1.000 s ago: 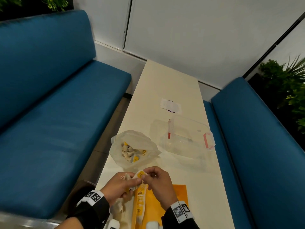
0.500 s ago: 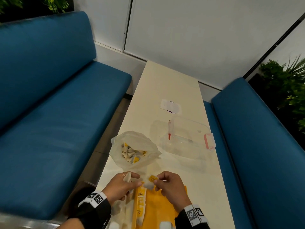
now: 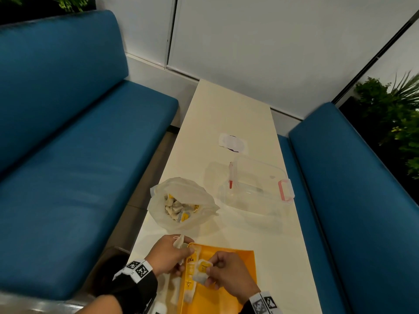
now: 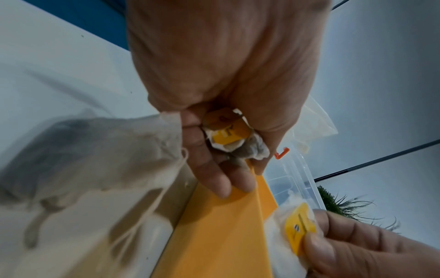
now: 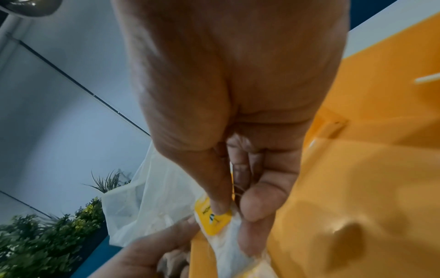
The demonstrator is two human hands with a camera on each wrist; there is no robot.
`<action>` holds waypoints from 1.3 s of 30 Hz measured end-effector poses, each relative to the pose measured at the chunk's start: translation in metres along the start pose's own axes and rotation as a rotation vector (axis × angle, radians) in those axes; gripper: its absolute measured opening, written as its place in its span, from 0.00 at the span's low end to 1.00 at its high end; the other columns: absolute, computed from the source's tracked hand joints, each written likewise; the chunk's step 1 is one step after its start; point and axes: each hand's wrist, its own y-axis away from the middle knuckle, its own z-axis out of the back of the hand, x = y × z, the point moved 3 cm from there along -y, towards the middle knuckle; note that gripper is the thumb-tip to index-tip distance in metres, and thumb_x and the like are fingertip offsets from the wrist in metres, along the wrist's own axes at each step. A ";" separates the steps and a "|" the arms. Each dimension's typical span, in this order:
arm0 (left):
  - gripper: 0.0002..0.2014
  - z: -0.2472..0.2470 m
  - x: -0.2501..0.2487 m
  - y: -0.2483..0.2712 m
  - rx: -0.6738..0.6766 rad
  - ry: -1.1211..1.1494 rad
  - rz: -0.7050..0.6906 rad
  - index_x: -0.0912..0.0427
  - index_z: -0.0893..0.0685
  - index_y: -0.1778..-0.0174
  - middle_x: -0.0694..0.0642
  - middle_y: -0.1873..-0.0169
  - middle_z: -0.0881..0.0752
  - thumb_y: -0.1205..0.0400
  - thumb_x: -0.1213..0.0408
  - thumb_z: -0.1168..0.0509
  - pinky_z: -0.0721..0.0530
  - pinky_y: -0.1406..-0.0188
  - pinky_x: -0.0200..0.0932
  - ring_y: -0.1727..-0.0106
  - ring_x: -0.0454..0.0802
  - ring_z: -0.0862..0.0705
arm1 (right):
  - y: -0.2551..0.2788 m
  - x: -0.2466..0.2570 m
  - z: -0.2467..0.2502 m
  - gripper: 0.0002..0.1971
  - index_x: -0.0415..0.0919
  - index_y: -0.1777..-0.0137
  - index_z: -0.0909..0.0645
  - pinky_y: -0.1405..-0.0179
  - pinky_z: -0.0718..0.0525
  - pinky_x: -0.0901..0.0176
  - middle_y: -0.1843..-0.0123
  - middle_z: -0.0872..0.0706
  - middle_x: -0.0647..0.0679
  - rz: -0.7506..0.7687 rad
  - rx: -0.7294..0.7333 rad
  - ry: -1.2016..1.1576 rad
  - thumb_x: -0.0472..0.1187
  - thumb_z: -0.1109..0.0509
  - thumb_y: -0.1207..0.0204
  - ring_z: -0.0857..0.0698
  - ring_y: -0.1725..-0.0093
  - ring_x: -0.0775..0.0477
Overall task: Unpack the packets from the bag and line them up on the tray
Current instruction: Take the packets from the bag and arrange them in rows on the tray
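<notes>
A clear plastic bag [image 3: 181, 200] of white packets with yellow tags lies open on the narrow table. Just in front of me is the orange tray [image 3: 235, 257], with packets [image 3: 190, 275] lined along its left edge. My right hand [image 3: 209, 271] pinches one packet [image 5: 214, 220] by its yellow tag, low over the tray beside that line. At the tray's far left corner my left hand [image 3: 181, 252] grips a crumpled bunch of packets [image 4: 228, 131], its fingertips resting on the tray edge [image 4: 226, 225].
A clear lidded box with pink latches [image 3: 256, 189] stands to the right of the bag. A white paper patch [image 3: 233, 143] lies farther back. Blue benches [image 3: 68, 155] flank the table on both sides. A limp cloth pouch [image 4: 95, 159] lies left of the tray.
My right hand has drawn a packet away from the left hand and brought it down and toward me over the tray. The left hand has barely shifted.
</notes>
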 end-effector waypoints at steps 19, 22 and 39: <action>0.09 -0.001 0.002 -0.009 -0.006 0.115 0.051 0.56 0.11 0.43 0.59 0.72 0.13 0.18 0.66 0.26 0.21 0.82 0.39 0.76 0.53 0.16 | -0.007 -0.017 -0.040 0.05 0.43 0.63 0.19 0.66 0.10 0.51 0.71 0.11 0.44 -0.179 0.105 0.222 0.33 0.26 0.34 0.09 0.68 0.40; 0.09 -0.001 0.004 -0.010 0.001 0.137 0.066 0.54 0.11 0.43 0.61 0.70 0.12 0.19 0.65 0.25 0.18 0.78 0.42 0.75 0.54 0.16 | -0.009 -0.017 -0.042 0.05 0.45 0.65 0.20 0.63 0.07 0.44 0.68 0.12 0.44 -0.170 0.046 0.261 0.36 0.27 0.36 0.07 0.66 0.38; 0.11 0.003 0.001 -0.004 0.048 0.135 0.058 0.53 0.12 0.40 0.60 0.65 0.10 0.18 0.62 0.25 0.15 0.74 0.44 0.72 0.53 0.14 | 0.000 -0.007 -0.049 0.18 0.50 0.57 0.32 0.67 0.16 0.54 0.56 0.17 0.51 -0.129 0.039 0.509 0.41 0.23 0.38 0.16 0.62 0.47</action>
